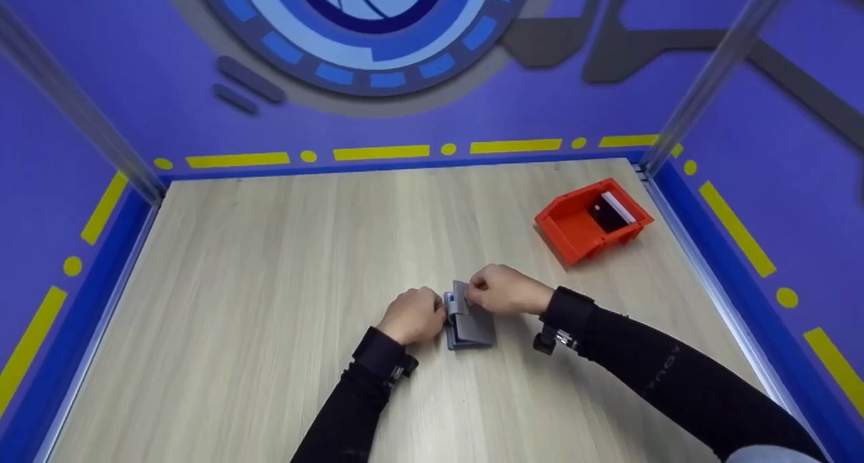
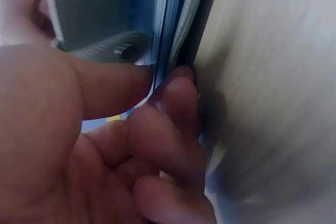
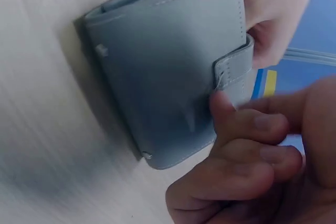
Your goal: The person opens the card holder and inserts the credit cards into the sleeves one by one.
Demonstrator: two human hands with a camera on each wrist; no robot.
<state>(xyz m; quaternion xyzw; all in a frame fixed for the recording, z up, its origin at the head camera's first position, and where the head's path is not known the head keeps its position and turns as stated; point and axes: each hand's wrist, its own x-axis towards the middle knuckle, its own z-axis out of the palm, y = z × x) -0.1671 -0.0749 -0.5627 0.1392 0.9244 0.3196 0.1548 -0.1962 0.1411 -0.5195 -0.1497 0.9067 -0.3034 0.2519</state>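
Note:
A grey card wallet (image 1: 474, 329) with a stitched edge and a snap strap (image 3: 234, 67) sits on the table, its front cover partly raised. Inside, a stack of blue-edged card sleeves (image 2: 167, 19) shows. At the wallet's left side, my left hand (image 1: 413, 316) pinches the edge of the sleeves and back cover between thumb and forefinger. My right hand (image 1: 505, 290), fingers curled, holds the raised cover by its edge near the strap, with the forefinger on the outer face. A metal snap (image 2: 125, 51) is visible on the strap in the left wrist view.
An orange bin (image 1: 563, 237) stands at the back right of the wooden table (image 1: 270, 267), with a black and white item (image 1: 613, 212) inside. Blue-purple panels (image 1: 432, 125) with yellow marks enclose the back and both sides.

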